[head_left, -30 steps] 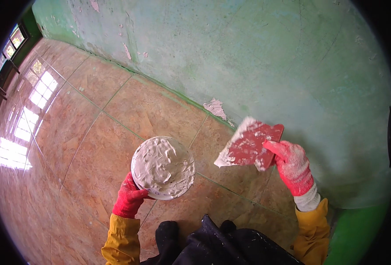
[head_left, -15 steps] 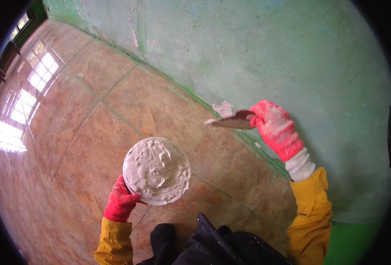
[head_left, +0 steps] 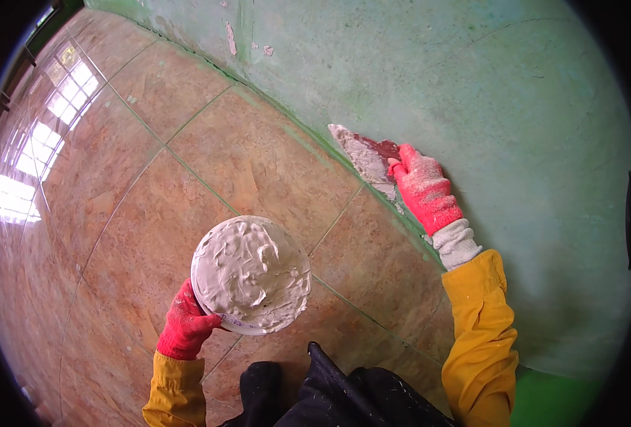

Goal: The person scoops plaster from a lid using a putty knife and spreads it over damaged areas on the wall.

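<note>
My left hand (head_left: 186,324), in a red-coated glove, grips the near left rim of a round white dish (head_left: 244,329). Off-white putty (head_left: 253,267) is heaped over the dish in uneven ridges. Over at the foot of the green wall, my right hand (head_left: 425,186), gloved in red with a pale cuff, is closed round a flat reddish-brown putty knife (head_left: 383,147). Putty coats much of its blade, which lies against or very close to the wall just above the floor line. Part of the blade's far edge is covered with putty.
The worn green wall (head_left: 486,107) has chipped pale patches (head_left: 231,39) farther along. Brown floor tiles (head_left: 152,235) with greenish joints meet it on a slant. Window light reflects on the floor at left. My dark shoe (head_left: 261,388) shows at the bottom.
My right hand has moved up and slightly left, and the putty knife has turned so its putty-coated face shows against the wall base. My left hand with the dish has barely shifted.
</note>
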`<act>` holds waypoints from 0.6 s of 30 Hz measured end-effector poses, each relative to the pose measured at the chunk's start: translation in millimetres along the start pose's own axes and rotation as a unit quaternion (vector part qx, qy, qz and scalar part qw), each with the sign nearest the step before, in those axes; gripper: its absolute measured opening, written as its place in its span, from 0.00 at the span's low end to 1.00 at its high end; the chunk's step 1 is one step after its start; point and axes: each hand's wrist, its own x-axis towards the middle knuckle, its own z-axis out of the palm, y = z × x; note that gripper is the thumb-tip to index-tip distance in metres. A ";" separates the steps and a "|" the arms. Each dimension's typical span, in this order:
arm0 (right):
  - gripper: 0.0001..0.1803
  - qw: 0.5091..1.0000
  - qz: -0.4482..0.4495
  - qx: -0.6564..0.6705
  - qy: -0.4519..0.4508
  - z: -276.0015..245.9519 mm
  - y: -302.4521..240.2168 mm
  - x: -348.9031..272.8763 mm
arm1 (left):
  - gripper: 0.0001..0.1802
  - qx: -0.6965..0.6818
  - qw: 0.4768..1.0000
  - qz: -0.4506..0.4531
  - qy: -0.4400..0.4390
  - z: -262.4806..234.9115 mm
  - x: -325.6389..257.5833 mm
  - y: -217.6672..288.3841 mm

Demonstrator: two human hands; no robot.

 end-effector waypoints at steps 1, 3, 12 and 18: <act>0.09 1.000 -0.001 0.001 -0.002 2.5 -0.7 0.5 | 0.44 -0.002 1.000 -0.008 0.003 -0.4 2.1 1.0; 0.10 0.999 0.017 0.005 0.045 2.6 -1.5 -1.1 | 0.47 0.008 1.000 -0.021 0.009 -0.6 5.9 2.8; 0.07 0.992 0.037 0.081 0.084 -22.5 -25.0 -41.2 | 0.51 0.020 0.999 -0.035 0.012 -14.0 -2.2 -2.8; 0.08 0.997 0.034 0.064 0.036 1.0 -17.0 -30.2 | 0.51 0.001 1.000 -0.017 0.002 -12.4 -7.3 -7.6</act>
